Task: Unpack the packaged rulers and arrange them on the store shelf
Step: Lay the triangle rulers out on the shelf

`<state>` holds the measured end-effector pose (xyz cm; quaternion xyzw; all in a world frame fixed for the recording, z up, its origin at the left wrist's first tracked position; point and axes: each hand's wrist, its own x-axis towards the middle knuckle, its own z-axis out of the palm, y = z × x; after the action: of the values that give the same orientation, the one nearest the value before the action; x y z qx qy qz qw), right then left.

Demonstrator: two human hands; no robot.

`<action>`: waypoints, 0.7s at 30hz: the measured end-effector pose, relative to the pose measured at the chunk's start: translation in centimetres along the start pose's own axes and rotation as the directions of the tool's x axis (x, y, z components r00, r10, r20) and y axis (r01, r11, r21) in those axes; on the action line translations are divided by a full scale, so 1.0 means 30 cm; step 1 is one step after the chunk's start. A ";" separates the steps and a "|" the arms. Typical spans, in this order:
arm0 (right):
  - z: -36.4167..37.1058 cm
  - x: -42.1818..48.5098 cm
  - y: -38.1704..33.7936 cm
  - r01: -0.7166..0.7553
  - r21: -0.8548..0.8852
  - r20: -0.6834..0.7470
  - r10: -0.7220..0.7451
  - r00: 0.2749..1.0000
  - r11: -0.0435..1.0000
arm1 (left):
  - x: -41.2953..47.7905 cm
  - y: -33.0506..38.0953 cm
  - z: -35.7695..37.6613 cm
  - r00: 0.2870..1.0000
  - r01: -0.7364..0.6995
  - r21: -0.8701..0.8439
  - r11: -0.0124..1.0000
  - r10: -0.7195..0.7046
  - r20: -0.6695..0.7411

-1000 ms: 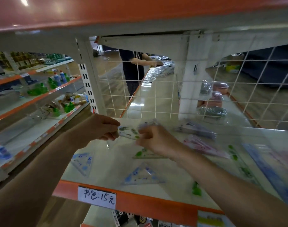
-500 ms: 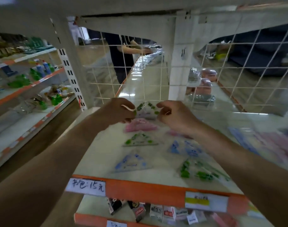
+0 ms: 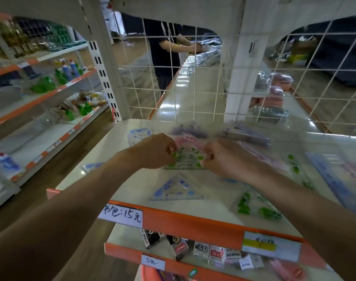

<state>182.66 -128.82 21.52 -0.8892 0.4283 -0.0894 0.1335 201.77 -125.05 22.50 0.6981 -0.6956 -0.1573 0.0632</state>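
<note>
A clear triangular ruler with green prints (image 3: 186,158) lies low over the white shelf (image 3: 104,157) between my hands. My left hand (image 3: 154,151) pinches its left corner and my right hand (image 3: 218,157) pinches its right corner. A blue-printed triangle (image 3: 178,189) lies nearer the shelf's front. A green-printed one (image 3: 256,205) is at the front right. A pink ruler (image 3: 182,139) and a blue protractor (image 3: 139,133) lie behind my hands. Blurred plastic packaging (image 3: 244,132) sits at the back right.
Long blue and pink rulers (image 3: 339,177) lie at the far right. A white wire grid (image 3: 193,78) backs the shelf. The orange front edge carries a price label (image 3: 122,216). Small cartons (image 3: 211,252) fill the shelf below. A person in dark clothes (image 3: 165,53) stands behind the grid.
Both hands have come down with the green-printed triangle, from held in the air to low over the shelf. The camera has tilted downward and closer.
</note>
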 end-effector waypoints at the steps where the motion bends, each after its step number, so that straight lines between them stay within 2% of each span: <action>1: -0.002 -0.005 -0.005 0.007 -0.017 0.006 -0.007 1.000 1.000 | -0.001 0.005 0.003 1.000 -0.004 0.042 0.999 0.004 -0.007; 5: -0.009 -0.014 -0.017 0.013 -0.094 0.031 -0.010 0.999 0.995 | -0.010 0.015 0.010 1.000 -0.008 0.113 0.994 0.008 -0.004; 7: -0.018 0.004 -0.021 0.016 -0.110 0.026 -0.013 1.000 0.994 | -0.017 -0.005 -0.002 1.000 0.023 0.067 0.997 -0.022 -0.022; 12: -0.032 0.116 -0.110 0.057 0.068 0.029 -0.059 0.998 0.996 | -0.070 -0.143 -0.069 0.974 0.173 -0.026 0.985 -0.175 -0.146; 18: 0.042 0.364 -0.266 0.097 0.011 0.097 -0.098 0.990 0.995 | -0.140 -0.316 -0.114 0.907 0.334 -0.165 0.928 -0.364 -0.212; 21: 0.089 0.481 -0.306 0.050 -0.031 0.154 -0.045 0.987 0.998 | -0.147 -0.353 -0.115 0.888 0.362 -0.205 0.909 -0.404 -0.220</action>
<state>199.06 -134.23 22.49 -0.9056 0.3971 -0.0163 0.1483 213.00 -120.88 23.06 0.8290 -0.5149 -0.1294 0.1758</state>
